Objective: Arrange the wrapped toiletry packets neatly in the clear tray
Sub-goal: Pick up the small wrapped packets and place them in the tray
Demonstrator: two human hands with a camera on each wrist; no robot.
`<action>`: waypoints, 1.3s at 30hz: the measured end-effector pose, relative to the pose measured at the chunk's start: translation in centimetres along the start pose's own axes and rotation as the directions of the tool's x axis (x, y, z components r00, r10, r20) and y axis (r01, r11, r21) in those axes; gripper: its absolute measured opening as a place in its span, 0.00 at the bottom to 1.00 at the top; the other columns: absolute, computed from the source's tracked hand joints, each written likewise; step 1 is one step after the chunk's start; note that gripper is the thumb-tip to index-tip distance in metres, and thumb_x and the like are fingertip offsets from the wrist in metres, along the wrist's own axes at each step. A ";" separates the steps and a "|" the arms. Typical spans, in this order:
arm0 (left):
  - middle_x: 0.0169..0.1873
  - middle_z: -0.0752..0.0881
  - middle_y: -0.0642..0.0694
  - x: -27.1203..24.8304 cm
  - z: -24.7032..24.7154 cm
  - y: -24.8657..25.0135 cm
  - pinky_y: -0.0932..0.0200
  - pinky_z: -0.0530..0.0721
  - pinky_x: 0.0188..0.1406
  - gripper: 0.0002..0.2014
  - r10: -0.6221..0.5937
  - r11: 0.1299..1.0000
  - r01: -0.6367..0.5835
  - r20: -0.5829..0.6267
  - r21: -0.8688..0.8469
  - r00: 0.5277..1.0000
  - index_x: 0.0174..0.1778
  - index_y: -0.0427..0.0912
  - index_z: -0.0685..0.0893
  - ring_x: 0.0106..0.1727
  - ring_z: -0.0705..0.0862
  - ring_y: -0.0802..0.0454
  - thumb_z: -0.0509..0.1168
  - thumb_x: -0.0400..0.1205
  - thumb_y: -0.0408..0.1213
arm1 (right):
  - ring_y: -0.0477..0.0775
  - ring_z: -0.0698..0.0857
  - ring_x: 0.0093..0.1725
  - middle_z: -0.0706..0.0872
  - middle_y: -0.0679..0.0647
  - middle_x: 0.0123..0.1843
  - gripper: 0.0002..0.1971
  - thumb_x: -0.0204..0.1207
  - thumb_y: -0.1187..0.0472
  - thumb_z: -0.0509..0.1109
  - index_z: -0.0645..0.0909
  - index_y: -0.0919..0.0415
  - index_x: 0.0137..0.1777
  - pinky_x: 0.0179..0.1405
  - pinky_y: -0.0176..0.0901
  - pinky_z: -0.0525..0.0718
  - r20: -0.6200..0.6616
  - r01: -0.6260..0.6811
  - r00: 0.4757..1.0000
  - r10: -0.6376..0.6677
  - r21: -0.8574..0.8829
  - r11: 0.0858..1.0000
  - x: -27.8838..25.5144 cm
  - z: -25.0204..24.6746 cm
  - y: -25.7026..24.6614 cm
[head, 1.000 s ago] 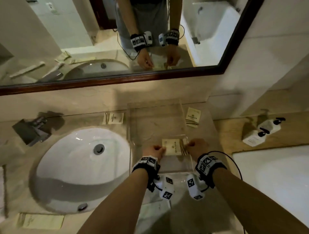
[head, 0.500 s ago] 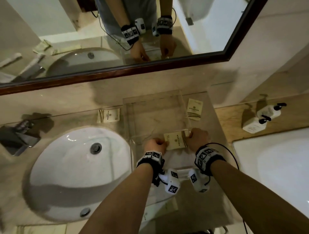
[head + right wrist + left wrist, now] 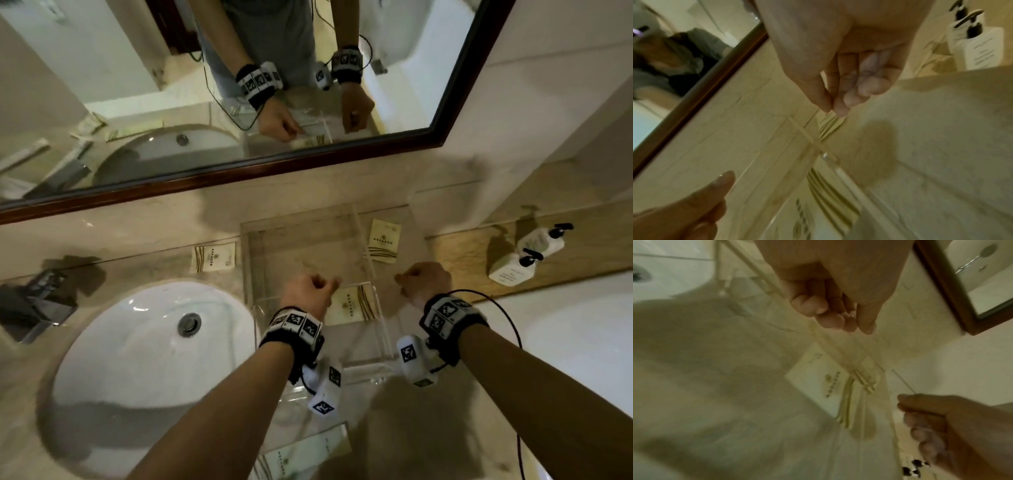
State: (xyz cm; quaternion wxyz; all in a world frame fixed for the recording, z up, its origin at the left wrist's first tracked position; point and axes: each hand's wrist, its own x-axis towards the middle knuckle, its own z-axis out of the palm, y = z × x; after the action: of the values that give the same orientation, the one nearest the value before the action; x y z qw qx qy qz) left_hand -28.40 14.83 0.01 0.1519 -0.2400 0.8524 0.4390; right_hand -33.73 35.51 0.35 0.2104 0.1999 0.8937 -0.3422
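The clear tray (image 3: pixel 301 221) stands on the counter between the sink and the wall corner. One cream wrapped packet (image 3: pixel 352 305) (image 3: pixel 822 386) lies flat in its near right part. My left hand (image 3: pixel 320 284) (image 3: pixel 842 321) hovers just left of that packet, fingers curled, holding nothing. My right hand (image 3: pixel 406 284) (image 3: pixel 835 104) hovers outside the tray's right wall, thumb against curled fingers, also holding nothing. A second packet (image 3: pixel 383 245) (image 3: pixel 830 125) lies on the counter right of the tray, and a third packet (image 3: pixel 214 257) lies left of it.
A white sink basin (image 3: pixel 147 349) with a metal tap (image 3: pixel 37 305) fills the left. Two white pump bottles (image 3: pixel 527 253) stand at the right, beside a white bathtub rim (image 3: pixel 582 335). Another long packet (image 3: pixel 308 452) lies near the counter's front edge. A framed mirror (image 3: pixel 239 168) hangs behind.
Both hands have let go of the packet they held in the tray and moved apart, left and right. The packet now lies flat in the tray.
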 end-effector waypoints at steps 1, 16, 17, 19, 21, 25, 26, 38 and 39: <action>0.28 0.90 0.49 0.5 0.2 1.3 0.58 0.87 0.37 0.17 0.015 0.999 -0.015 0.010 -0.052 1.000 0.30 0.46 0.84 0.31 0.89 0.52 0.69 0.78 0.54 | 0.60 0.89 0.38 0.91 0.58 0.35 0.10 0.74 0.58 0.72 0.88 0.63 0.36 0.41 0.49 0.90 -0.004 -0.028 1.000 0.029 0.049 0.998 0.5 -0.5 0.1; 0.60 0.86 0.46 12.4 5.8 12.9 0.58 0.81 0.61 0.16 0.282 0.858 -0.365 0.261 0.362 0.923 0.60 0.44 0.84 0.61 0.85 0.48 0.73 0.76 0.37 | 0.61 0.90 0.29 0.89 0.58 0.28 0.17 0.64 0.47 0.75 0.84 0.63 0.30 0.29 0.48 0.90 0.197 -0.106 0.973 0.119 -0.079 0.991 8.7 -0.5 -0.3; 0.63 0.83 0.45 13.0 6.2 12.9 0.55 0.80 0.63 0.19 0.303 0.809 -0.402 0.281 0.429 0.910 0.63 0.44 0.82 0.64 0.83 0.46 0.73 0.76 0.38 | 0.59 0.88 0.28 0.88 0.57 0.29 0.16 0.61 0.46 0.72 0.82 0.61 0.30 0.27 0.44 0.87 0.201 -0.087 0.973 0.112 -0.130 0.988 9.2 -0.4 -0.4; 0.68 0.77 0.43 14.4 7.5 13.0 0.51 0.78 0.65 0.24 0.312 0.703 -0.464 0.353 0.539 0.882 0.69 0.44 0.77 0.68 0.78 0.43 0.72 0.77 0.37 | 0.56 0.84 0.30 0.83 0.53 0.31 0.12 0.60 0.48 0.68 0.79 0.57 0.32 0.27 0.38 0.80 0.212 -0.045 0.973 0.089 -0.204 0.978 10.3 -0.2 -0.6; 0.72 0.73 0.43 15.5 8.8 12.9 0.46 0.77 0.66 0.28 0.299 0.568 -0.533 0.445 0.628 0.844 0.74 0.45 0.72 0.70 0.75 0.39 0.71 0.77 0.37 | 0.57 0.86 0.40 0.81 0.51 0.35 0.12 0.64 0.45 0.68 0.77 0.54 0.36 0.34 0.40 0.78 0.216 0.004 0.975 0.049 -0.240 0.971 11.2 0.2 -0.6; 0.75 0.68 0.42 16.6 10.5 12.5 0.40 0.73 0.71 0.40 0.229 0.415 -0.532 0.481 0.738 0.846 0.77 0.48 0.65 0.73 0.72 0.37 0.76 0.71 0.48 | 0.59 0.86 0.50 0.86 0.56 0.48 0.19 0.69 0.37 0.69 0.76 0.54 0.43 0.40 0.44 0.78 0.215 0.079 0.977 -0.006 -0.332 0.940 12.7 1.0 0.0; 0.73 0.68 0.42 16.7 10.7 12.5 0.40 0.73 0.70 0.41 0.232 0.402 -0.521 0.467 0.753 0.853 0.77 0.48 0.65 0.72 0.72 0.36 0.77 0.69 0.49 | 0.60 0.86 0.51 0.86 0.56 0.50 0.21 0.70 0.36 0.69 0.78 0.55 0.46 0.40 0.44 0.79 0.219 0.087 0.976 -0.010 -0.348 0.933 12.9 1.1 0.2; 0.41 0.83 0.45 14.6 9.0 14.2 0.57 0.76 0.38 0.10 0.258 0.765 -0.440 0.402 0.471 0.879 0.37 0.47 0.77 0.44 0.82 0.44 0.73 0.72 0.42 | 0.61 0.85 0.55 0.86 0.55 0.48 0.05 0.76 0.51 0.66 0.77 0.50 0.43 0.44 0.42 0.76 0.211 0.193 0.966 -0.146 -0.220 0.956 10.5 -0.5 0.6; 0.40 0.84 0.46 14.1 8.6 14.3 0.57 0.76 0.37 0.10 0.262 0.798 -0.421 0.381 0.431 0.887 0.36 0.48 0.77 0.42 0.81 0.46 0.74 0.72 0.42 | 0.60 0.85 0.53 0.84 0.51 0.43 0.07 0.75 0.51 0.68 0.76 0.48 0.36 0.44 0.40 0.76 0.204 0.173 0.970 -0.135 -0.183 0.968 10.2 -0.7 0.9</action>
State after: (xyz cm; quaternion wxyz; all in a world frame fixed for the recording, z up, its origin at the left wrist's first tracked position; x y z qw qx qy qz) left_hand -47.58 25.13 -1.90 0.2547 0.0375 0.9324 0.2538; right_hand -41.91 38.82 -4.84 0.2863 0.0738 0.9121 -0.2839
